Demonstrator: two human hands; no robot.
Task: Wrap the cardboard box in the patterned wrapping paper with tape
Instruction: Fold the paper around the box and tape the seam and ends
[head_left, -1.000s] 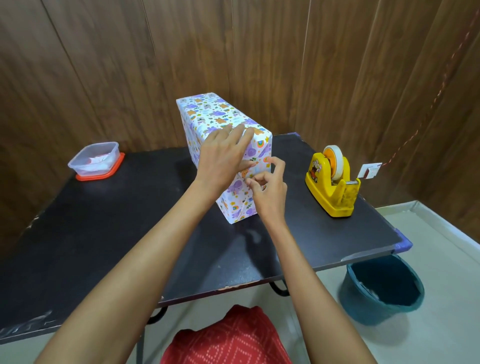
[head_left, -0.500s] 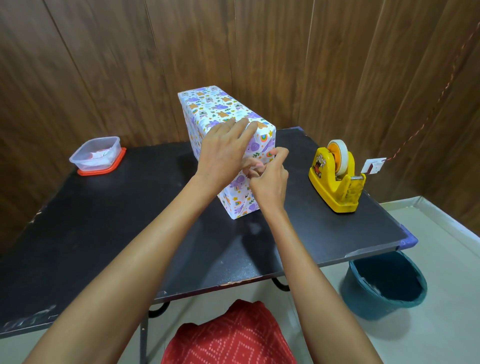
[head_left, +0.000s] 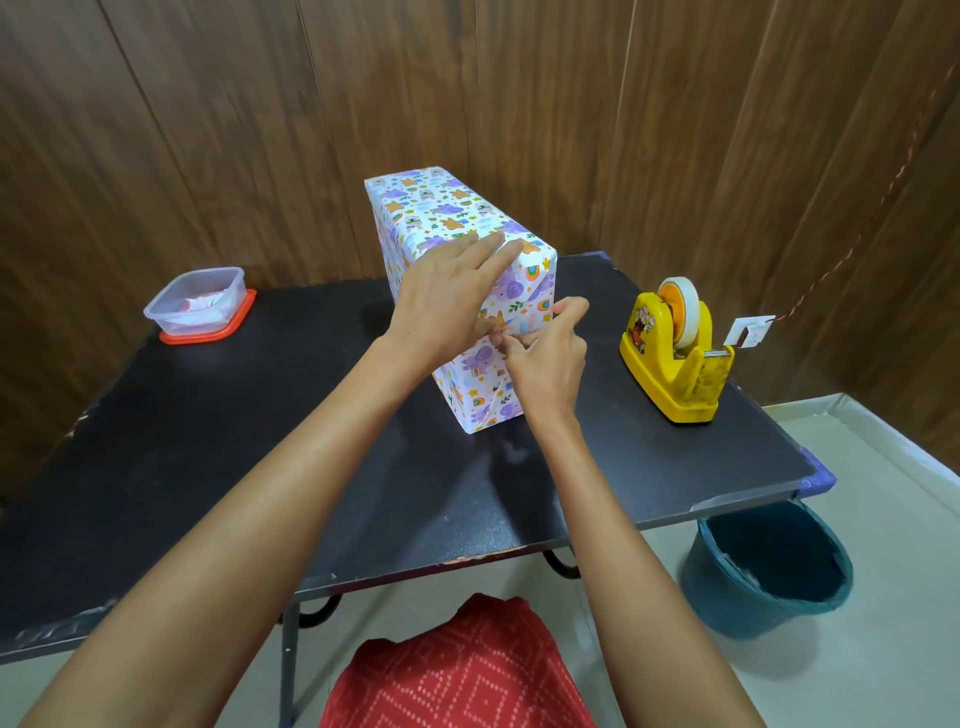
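Note:
The box (head_left: 441, 213), fully covered in white paper with purple and orange cartoon prints, stands on the black table (head_left: 208, 441). My left hand (head_left: 447, 301) lies over its near top corner, fingers straight on the top and thumb on the near end face. My right hand (head_left: 545, 358) is against that end face, its curled fingers and thumb pinching at the folded paper flap; whether a piece of tape is between them is too small to tell. A yellow tape dispenser (head_left: 675, 353) with a white roll stands on the table to the right.
A clear plastic container on an orange lid (head_left: 200, 306) sits at the table's back left. A teal bucket (head_left: 769, 566) stands on the floor under the table's right corner. Wood panelling backs the table. Red cloth (head_left: 457, 670) covers my lap.
My right hand has moved up and in against the end face, meeting my left thumb. The left hand stays on the box's top corner. The view shifted slightly.

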